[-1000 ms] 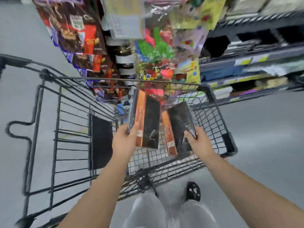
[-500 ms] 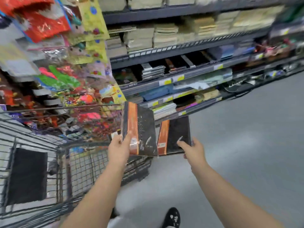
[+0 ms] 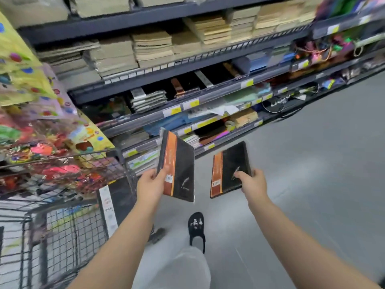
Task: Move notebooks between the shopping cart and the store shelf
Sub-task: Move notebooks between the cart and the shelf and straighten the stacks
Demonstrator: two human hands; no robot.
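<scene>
Both hands now ride clear of the shopping cart (image 3: 62, 226) toward the store shelf (image 3: 208, 97), left hand (image 3: 151, 183) pinching the first notebook (image 3: 179, 170) by its bottom edge, right hand (image 3: 253, 182) pinching the second notebook (image 3: 229, 170) by its lower corner; such thin holds on slick covers may slip, the cart corner crowds the left grip, and stacked stock (image 3: 149, 100) ahead narrows any slot.

The cart (image 3: 73, 232) sits left, the shelf (image 3: 187, 68) runs across ahead; left notebook (image 3: 181, 170) in left hand (image 3: 150, 184), right notebook (image 3: 231, 170) in right hand (image 3: 253, 182), side by side, apart, over the floor (image 3: 312, 184).
</scene>
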